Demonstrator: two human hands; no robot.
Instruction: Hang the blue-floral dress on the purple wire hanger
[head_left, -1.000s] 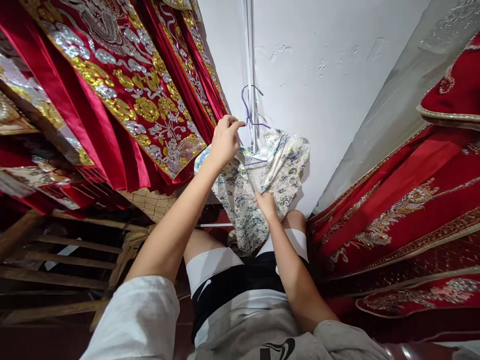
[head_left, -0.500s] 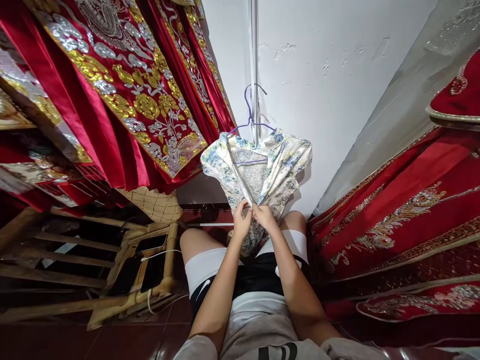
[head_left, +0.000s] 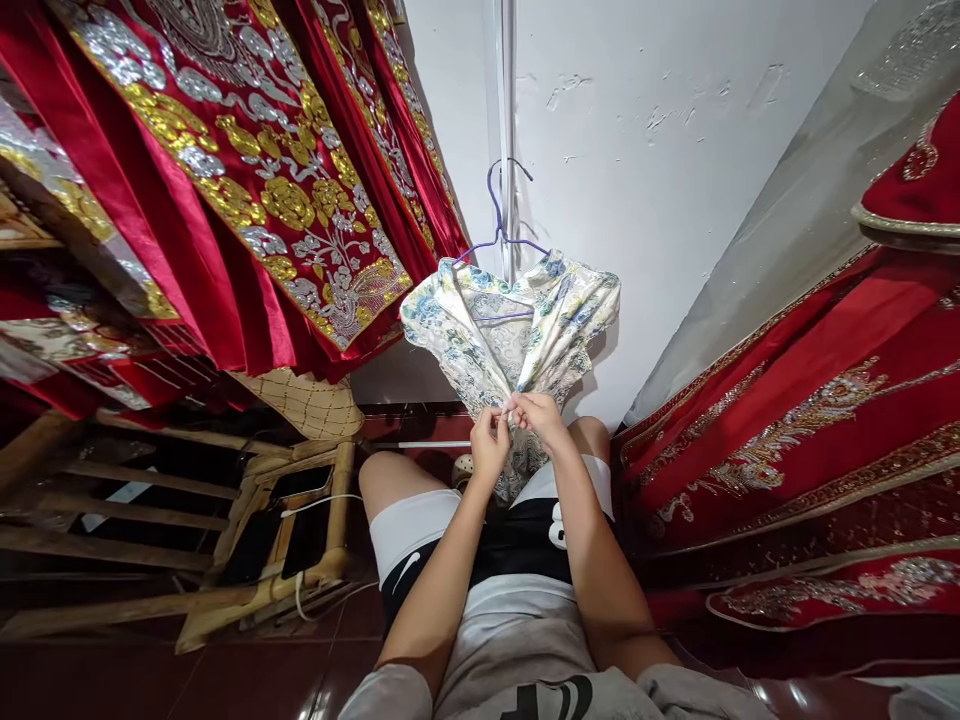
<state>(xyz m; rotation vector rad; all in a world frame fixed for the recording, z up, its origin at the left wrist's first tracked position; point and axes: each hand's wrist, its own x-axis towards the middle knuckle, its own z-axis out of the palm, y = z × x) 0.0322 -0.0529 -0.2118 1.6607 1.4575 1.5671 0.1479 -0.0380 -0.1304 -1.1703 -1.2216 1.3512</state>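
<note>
A white floral blouse (head_left: 465, 350) with blue and yellow flowers hangs on a purple hanger (head_left: 497, 205) in front of me. Its two front edges meet low on the chest, where both of my hands are. My left hand (head_left: 490, 440) pinches the fabric at the front edge with thumb and fingers. Touching it from the other side, my right hand (head_left: 536, 415) grips the opposite edge, fingers curled. Whether a button lies between the fingertips is too small to tell. The lower part of the blouse falls between my knees, partly hidden behind my hands.
A metal pole (head_left: 504, 110) stands against the white wall (head_left: 637, 190). Red embroidered garments (head_left: 289, 200) hang at left, and more red beaded cloth (head_left: 787, 440) at right. On the left, a bamboo chair (head_left: 337, 510) holds dark phones with a white cable.
Both hands stay at the blouse front. My right hand has turned and shifted slightly right, its fingertips now pinching toward the left hand. The blouse has moved a little.
</note>
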